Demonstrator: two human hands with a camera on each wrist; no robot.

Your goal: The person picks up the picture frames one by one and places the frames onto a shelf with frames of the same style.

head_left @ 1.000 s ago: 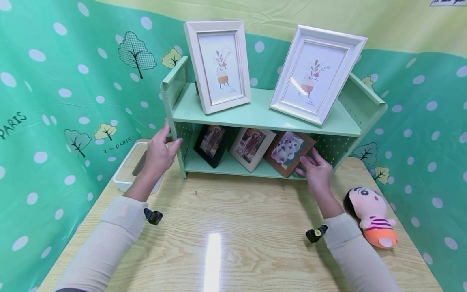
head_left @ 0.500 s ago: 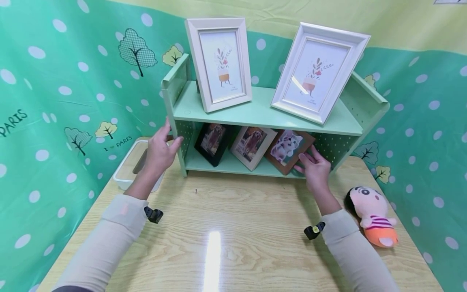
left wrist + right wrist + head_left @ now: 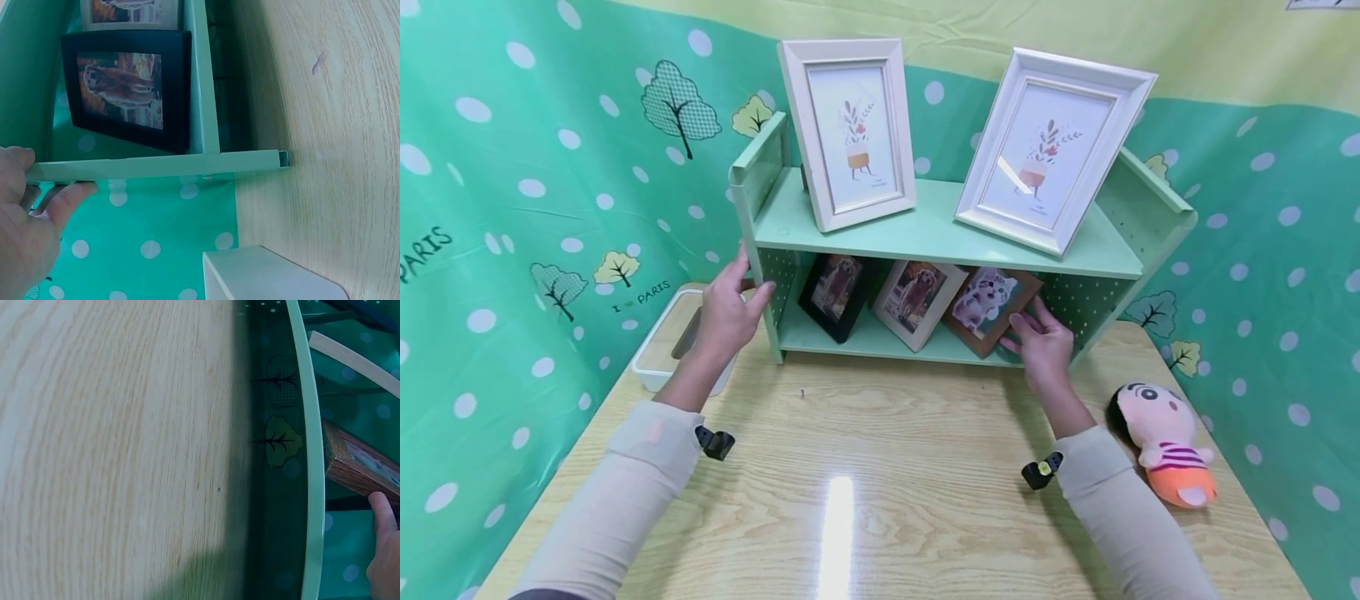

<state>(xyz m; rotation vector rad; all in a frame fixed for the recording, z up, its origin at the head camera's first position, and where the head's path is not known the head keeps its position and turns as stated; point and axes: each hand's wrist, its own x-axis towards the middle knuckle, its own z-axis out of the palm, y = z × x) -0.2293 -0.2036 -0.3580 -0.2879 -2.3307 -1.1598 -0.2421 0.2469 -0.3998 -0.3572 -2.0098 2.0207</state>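
A light green two-tier shelf point(image 3: 940, 218) stands on the table. My left hand point(image 3: 727, 307) grips its left side panel point(image 3: 156, 166), fingers on both faces of the panel. On the lower tier a brown photo frame point(image 3: 964, 327) with a kitten picture leans tilted. My right hand point(image 3: 1043, 343) holds this frame by its right edge, thumb at the front; in the right wrist view a finger point(image 3: 382, 512) touches the frame's side. Beside it lean a beige photo frame point(image 3: 904, 327) and a black photo frame point(image 3: 848, 323), both with dog pictures.
Two white picture frames, a left one point(image 3: 820, 142) and a right one point(image 3: 992, 150), stand on the top tier. A lidded white box point(image 3: 658, 379) sits left of the shelf, a plush doll point(image 3: 1172, 450) to the right. Patterned green cloth point(image 3: 512, 275) hangs behind.
My right hand has shifted slightly left, and the brown photo frame has moved left with it, closer to the beige one. My left hand stays on the side panel.
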